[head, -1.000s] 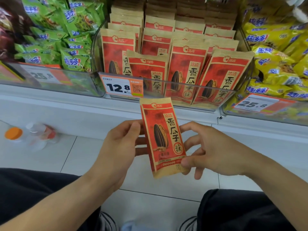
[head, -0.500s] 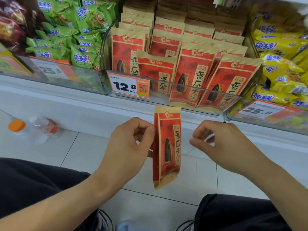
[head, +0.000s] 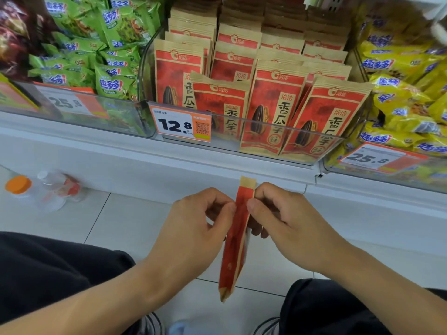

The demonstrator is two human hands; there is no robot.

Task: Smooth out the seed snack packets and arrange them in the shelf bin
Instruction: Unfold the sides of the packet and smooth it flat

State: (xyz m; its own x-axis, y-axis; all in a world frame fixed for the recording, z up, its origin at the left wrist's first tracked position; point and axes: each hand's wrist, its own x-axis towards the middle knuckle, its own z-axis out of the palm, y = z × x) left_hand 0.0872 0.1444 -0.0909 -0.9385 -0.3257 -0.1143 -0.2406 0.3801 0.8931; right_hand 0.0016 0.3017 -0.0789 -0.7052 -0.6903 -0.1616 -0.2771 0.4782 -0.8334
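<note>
A red and tan seed packet (head: 235,240) hangs upright below the shelf, turned edge-on toward me so its printed face is hidden. My left hand (head: 193,235) pinches its left side near the top with thumb and curled fingers. My right hand (head: 283,223) pinches the right side at the same height. Above, the clear shelf bin (head: 278,141) holds several rows of matching seed packets (head: 273,105) standing upright, the front ones leaning a little.
Green snack bags (head: 106,44) fill the bin on the left, yellow bags (head: 406,93) the one on the right. A price tag 12.8 (head: 180,124) hangs on the bin front. Two bottles (head: 48,189) lie on the tiled floor by the white shelf base (head: 145,165).
The packet has turned from face-on to edge-on. My right hand, which had let go half a second ago, has come back and pinches it; both hands now hold it near the top.
</note>
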